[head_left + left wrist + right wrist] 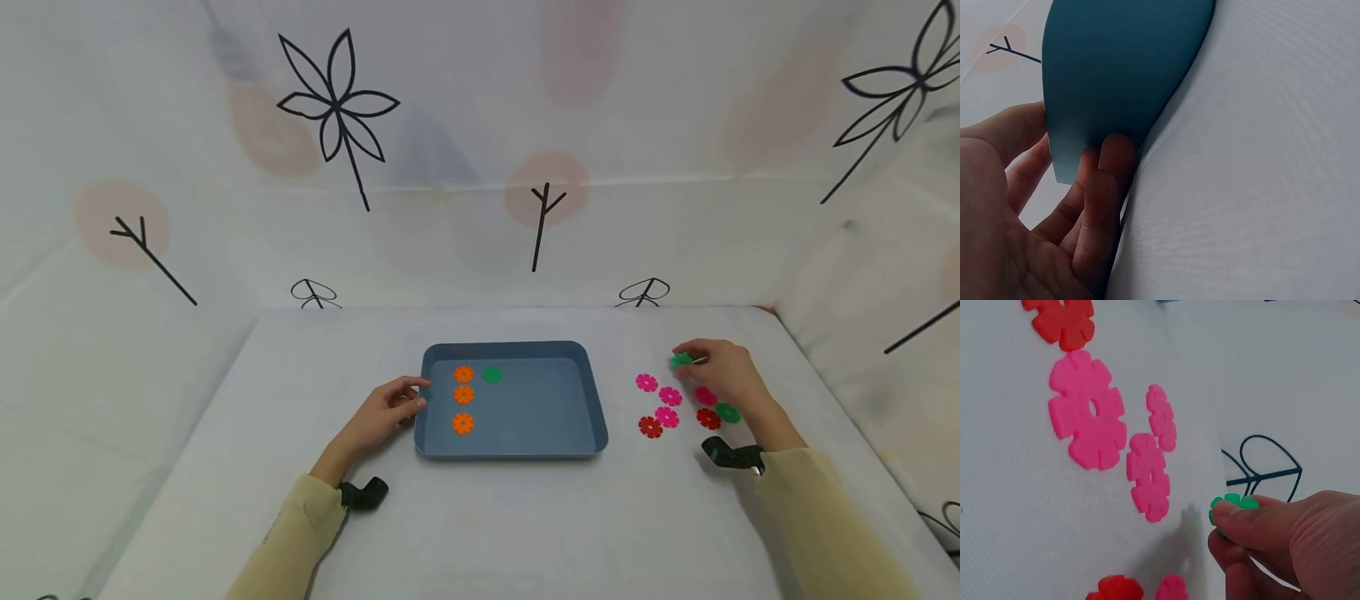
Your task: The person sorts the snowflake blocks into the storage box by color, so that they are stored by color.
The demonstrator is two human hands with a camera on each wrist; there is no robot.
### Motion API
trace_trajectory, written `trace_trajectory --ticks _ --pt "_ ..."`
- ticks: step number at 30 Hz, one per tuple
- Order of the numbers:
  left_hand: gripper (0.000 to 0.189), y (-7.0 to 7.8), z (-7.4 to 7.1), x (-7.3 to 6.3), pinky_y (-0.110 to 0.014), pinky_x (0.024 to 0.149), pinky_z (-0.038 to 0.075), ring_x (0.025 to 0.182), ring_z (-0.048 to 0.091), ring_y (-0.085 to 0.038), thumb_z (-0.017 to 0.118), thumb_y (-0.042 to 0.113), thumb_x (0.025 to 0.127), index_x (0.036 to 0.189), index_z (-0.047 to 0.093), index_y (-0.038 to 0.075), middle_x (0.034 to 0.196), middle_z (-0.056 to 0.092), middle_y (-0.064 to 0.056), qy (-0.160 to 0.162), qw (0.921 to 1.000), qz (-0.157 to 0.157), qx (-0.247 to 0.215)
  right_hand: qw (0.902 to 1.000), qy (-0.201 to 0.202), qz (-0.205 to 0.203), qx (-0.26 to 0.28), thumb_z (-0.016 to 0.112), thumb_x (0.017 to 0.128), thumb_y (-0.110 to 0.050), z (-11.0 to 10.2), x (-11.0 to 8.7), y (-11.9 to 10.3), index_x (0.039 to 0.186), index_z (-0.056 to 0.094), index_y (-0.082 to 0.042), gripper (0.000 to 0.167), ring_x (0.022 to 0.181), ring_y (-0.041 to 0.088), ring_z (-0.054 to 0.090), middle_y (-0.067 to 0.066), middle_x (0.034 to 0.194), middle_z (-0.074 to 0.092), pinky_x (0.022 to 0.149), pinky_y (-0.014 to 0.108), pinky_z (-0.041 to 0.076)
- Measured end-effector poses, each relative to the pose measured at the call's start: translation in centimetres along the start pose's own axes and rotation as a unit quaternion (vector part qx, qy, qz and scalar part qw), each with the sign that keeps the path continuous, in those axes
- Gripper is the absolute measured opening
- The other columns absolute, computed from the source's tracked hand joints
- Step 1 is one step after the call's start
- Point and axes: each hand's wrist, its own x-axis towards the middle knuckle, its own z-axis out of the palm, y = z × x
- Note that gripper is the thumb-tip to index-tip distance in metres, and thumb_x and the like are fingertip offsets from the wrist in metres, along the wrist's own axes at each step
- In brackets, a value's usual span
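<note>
Right hand: our right hand [722,367] pinches a green flower disc [681,361] between thumb and fingertips, lifted just over the counter [525,525] at the far edge of the loose discs. The right wrist view shows the same disc [1230,506] peeping out from under the thumb, with only its scalloped edge visible.

Left hand: our left hand [384,414] rests against the left wall of the blue tray [517,446]. In the left wrist view the fingers [1100,206] lie relaxed along the tray's outer side [1116,75], touching it, with the thumb up by the rim. We cannot tell whether the thumb hooks over the rim.

Tray: it sits in the middle of the counter, between our two hands. Inside, along its left side, we see three orange discs [463,396] in a line from far to near, and one green disc [492,375] just right of the farthest orange one.

Loose discs: they lie to the right of the tray, well apart from it. We count four pink discs [668,397], one partly under our right hand, two red discs [650,427] nearer to us, and another green one [727,412] beside the right wrist.

Surroundings: a white cloth printed with black leaf and twig shapes [337,108] hangs behind and beside the counter.

Sleeves: both arms wear pale yellow sleeves [300,533], each with a small black camera at the wrist.
</note>
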Motion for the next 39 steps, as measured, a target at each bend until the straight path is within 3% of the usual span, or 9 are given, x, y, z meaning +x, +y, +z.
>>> trace_trajectory --ticks 7,12,22,30,39 --pt "0.035 0.0 0.0 0.0 -0.031 0.068 0.052 0.081 0.061 -0.024 0.063 0.022 0.1 0.132 0.061 0.009 0.102 0.06 -0.01 -0.001 0.9999 0.01 0.003 0.9995 0.022 -0.015 0.016 0.077 0.088 -0.015 0.1 0.3 -2.1 0.124 0.059 0.003 0.044 0.104 0.047 0.059 0.028 0.116 0.06 0.077 0.048 0.056" --pt "0.036 0.1 0.0 -0.1 -0.031 0.068 0.051 0.081 0.061 -0.023 0.064 0.023 0.099 0.132 0.061 0.009 0.102 0.06 -0.01 0.002 1.0 0.008 0.006 0.9994 0.008 -0.026 0.022 0.075 0.09 -0.016 0.4 0.7 -4.4 0.121 0.061 0.001 0.038 0.103 0.044 0.062 0.025 0.115 0.063 0.082 0.052 0.054" --pt "0.036 0.1 0.1 -0.2 -0.03 0.065 0.05 0.078 0.059 -0.022 0.064 0.023 0.099 0.132 0.061 0.009 0.101 0.059 -0.009 0.006 0.9999 0.006 0.008 0.9974 -0.007 -0.067 0.025 0.072 0.092 -0.012 1.6 1.5 -8.3 0.12 0.066 0.0 0.031 0.101 0.041 0.066 0.022 0.113 0.067 0.08 0.048 0.056" --pt "0.035 0.2 0.1 -0.2 -0.03 0.066 0.05 0.079 0.06 -0.022 0.064 0.023 0.099 0.132 0.061 0.011 0.101 0.059 -0.008 0.007 0.9999 0.001 0.01 0.9925 -0.005 -0.112 0.048 0.071 0.092 -0.008 3.4 1.9 -11.2 0.114 0.07 0.0 0.024 0.095 0.035 0.069 0.017 0.109 0.069 0.078 0.048 0.056" --pt "0.036 0.1 0.2 -0.2 -0.029 0.065 0.049 0.079 0.06 -0.022 0.065 0.023 0.099 0.132 0.061 0.009 0.101 0.057 -0.009 0.006 1.0 -0.001 0.005 0.9855 0.0 -0.128 0.111 0.072 0.092 -0.012 6.1 2.2 -13.9 0.105 0.076 -0.008 0.013 0.088 0.028 0.07 0.008 0.1 0.072 0.077 0.044 0.056"
